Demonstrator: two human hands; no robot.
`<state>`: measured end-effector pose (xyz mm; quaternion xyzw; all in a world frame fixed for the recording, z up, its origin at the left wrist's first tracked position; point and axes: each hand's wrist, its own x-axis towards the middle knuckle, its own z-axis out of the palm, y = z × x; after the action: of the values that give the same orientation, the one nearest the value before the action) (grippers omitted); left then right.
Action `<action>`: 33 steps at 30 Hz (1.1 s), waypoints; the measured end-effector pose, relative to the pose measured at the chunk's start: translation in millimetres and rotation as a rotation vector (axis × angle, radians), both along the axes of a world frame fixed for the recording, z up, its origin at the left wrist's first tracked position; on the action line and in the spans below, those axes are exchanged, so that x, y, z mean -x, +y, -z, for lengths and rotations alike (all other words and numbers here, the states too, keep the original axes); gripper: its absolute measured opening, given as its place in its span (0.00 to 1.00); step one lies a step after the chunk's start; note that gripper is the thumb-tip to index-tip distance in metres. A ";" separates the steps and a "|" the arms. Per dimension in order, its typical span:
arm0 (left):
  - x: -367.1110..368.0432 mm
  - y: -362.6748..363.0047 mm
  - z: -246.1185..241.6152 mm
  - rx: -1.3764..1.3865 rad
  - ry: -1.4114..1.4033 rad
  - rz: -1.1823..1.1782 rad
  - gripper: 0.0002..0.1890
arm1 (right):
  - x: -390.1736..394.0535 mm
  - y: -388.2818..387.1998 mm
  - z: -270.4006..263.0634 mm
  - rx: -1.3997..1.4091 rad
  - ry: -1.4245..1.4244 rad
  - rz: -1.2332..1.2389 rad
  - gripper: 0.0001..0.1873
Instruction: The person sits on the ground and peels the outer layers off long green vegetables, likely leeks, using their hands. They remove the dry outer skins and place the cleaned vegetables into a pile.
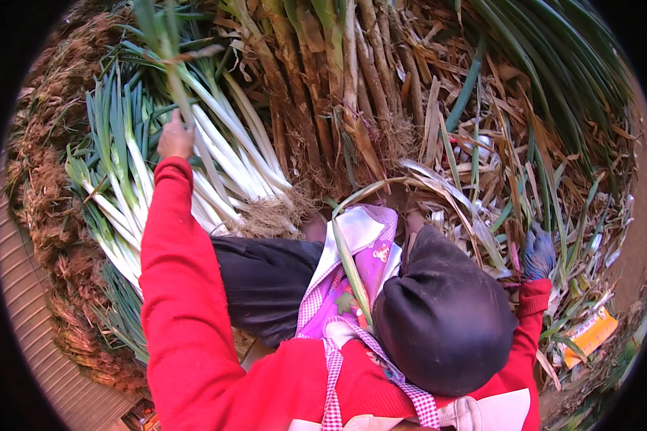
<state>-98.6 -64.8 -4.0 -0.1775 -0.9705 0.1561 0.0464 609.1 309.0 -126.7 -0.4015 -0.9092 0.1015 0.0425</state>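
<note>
My bare left hand (176,139) is at the pile of peeled green onions (232,153), its fingers around one stalk (185,108) whose green top is blurred. The pile's white shanks slant down to a tangle of roots (280,213) by my foot. Further left lies a second row of green onions (132,161). My right hand (539,252), in a blue-grey glove, is low among stripped leaves and husks (566,237) beyond my right knee. Its fingers are partly hidden, so I cannot tell whether it holds anything.
Unpeeled green onions (323,97) with brown, soil-covered skins stand ahead of me. Long green leaves (555,59) arch in at the upper right. A dry leaf strip (350,264) lies over my purple apron (374,248). An orange wrapper (591,336) lies at the right.
</note>
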 end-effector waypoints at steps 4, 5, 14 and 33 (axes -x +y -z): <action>-59.6 91.8 46.2 -0.431 -0.376 0.310 0.20 | 128.3 5.6 -22.2 0.409 0.259 0.182 0.12; -80.8 122.4 63.6 -0.502 -0.503 0.371 0.21 | 156.8 7.1 -22.6 0.511 0.241 0.209 0.13; -151.5 226.3 130.7 -0.715 -0.516 0.121 0.23 | 252.6 -59.9 3.3 1.015 0.410 -0.110 0.11; -236.3 319.9 43.8 -1.583 -1.925 -0.111 0.28 | 249.6 -17.3 -65.7 1.559 0.565 0.124 0.24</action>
<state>137.7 255.2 -47.8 -0.1016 -0.4438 -0.6621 -0.5952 359.5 291.7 -61.0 -0.3247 -0.5096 0.7966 -0.0154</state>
